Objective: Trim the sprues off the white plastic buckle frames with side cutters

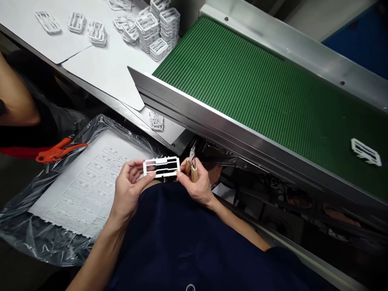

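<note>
Green belt: it runs along the counter's right side, with metal walls. One loose frame [365,152] lies on the green belt [242,85], by its near wall.
Counter: white sheets cover the counter [100,76]. A small pile [157,120] sits close to its near right corner.
Clear bag: the clear bag [51,242] is below the counter's near edge, with a patterned white sheet [100,178] in it.
Tall stacks: the tall stacks [147,32] of white frames stand at the counter's far right, beside the belt.
Orange tool: the orange tool [57,152] is at the bag's far left edge.
Hands: the left hand [129,188] pinches one short end of a white frame [161,161]. The right hand [198,184] pinches the other end and has clippers [194,173] tucked in its palm.
White frame: it is up in the air over the lap, just off the counter's near right corner. It looks light, stiff and a bit slippery. Its thin middle bars could snap, so the thicker short ends seem best to hold.
Clippers: pale handles, metal tips pointing up and away.
</note>
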A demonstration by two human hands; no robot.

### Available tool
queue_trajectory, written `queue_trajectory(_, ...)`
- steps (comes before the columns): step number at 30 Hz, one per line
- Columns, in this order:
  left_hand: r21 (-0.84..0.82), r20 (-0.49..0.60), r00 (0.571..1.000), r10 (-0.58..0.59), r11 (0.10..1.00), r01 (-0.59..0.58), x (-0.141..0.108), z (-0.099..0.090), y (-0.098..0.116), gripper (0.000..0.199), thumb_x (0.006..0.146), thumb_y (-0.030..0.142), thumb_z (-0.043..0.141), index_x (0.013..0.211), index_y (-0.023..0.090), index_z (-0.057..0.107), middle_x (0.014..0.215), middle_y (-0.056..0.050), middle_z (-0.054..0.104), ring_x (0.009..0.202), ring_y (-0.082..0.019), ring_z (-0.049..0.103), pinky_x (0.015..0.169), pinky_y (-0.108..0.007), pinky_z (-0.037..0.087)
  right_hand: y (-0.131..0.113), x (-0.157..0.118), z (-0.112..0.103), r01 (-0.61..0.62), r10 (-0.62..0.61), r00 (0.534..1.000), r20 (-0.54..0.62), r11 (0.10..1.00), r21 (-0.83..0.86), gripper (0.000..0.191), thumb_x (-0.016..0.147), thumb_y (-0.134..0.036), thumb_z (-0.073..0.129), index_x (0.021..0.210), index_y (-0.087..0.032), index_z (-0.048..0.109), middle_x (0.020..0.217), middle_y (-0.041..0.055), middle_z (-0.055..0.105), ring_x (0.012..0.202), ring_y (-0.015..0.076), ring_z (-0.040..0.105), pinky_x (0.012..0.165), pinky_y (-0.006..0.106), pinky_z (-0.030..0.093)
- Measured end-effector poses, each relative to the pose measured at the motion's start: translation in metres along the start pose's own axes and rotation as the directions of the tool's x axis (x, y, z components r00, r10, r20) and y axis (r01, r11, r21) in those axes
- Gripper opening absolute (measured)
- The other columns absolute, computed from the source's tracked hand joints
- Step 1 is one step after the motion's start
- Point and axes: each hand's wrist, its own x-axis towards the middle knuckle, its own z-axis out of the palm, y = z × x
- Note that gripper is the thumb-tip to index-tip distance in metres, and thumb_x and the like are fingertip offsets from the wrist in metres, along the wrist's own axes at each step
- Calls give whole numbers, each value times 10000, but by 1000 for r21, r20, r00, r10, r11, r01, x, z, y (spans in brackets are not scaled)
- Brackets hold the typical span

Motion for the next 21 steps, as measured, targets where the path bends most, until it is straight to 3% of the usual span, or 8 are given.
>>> queue_trajectory(3,395,197,972,129,897,-199,10,-3,24,434,689,302,734,1091,210,597,1095,-66,632,1060,-248,554,876,-324,438,-10,2,-10,84,-67,987,147,990,-114,146,760,-199,598,869,-189,501,769,-14,540,633,90,507,619,223,444)
queue_trajectory(6,579,361,931,62,767,-276,20,4,42,322,697,365,716,974,203,679,920,-58,671,878,-248,598,754,-307,465,-17,2,-13,140,-100,963,248,979,-151,114,762,-197,576,852,-187,506,762,-10,548,627,93,500,612,224,441)
queue_trajectory(9,522,491,866,-94,828,-206,25,15,44,215,715,379,694,796,180,694,667,-31,627,600,-185,558,502,-245,426,-17,1,-13,140,-94,962,257,976,-169,113,772,-212,563,869,-187,510,765,-5,551,632,99,498,614,232,441)
queue_trajectory(12,460,536,823,-188,883,-98,23,21,39,262,786,410,612,693,166,640,527,5,522,435,-120,449,383,-206,334,-13,0,-13,108,-71,970,231,983,-149,117,785,-223,564,878,-187,504,750,-6,541,623,98,488,605,234,430)
queue_trajectory(21,375,581,781,-229,927,-7,17,22,39,327,847,456,515,702,169,578,597,-20,545,489,-135,490,424,-221,366,-7,0,-17,45,-38,979,202,998,-31,140,784,-237,588,875,-185,495,776,-7,526,658,104,496,653,249,437)
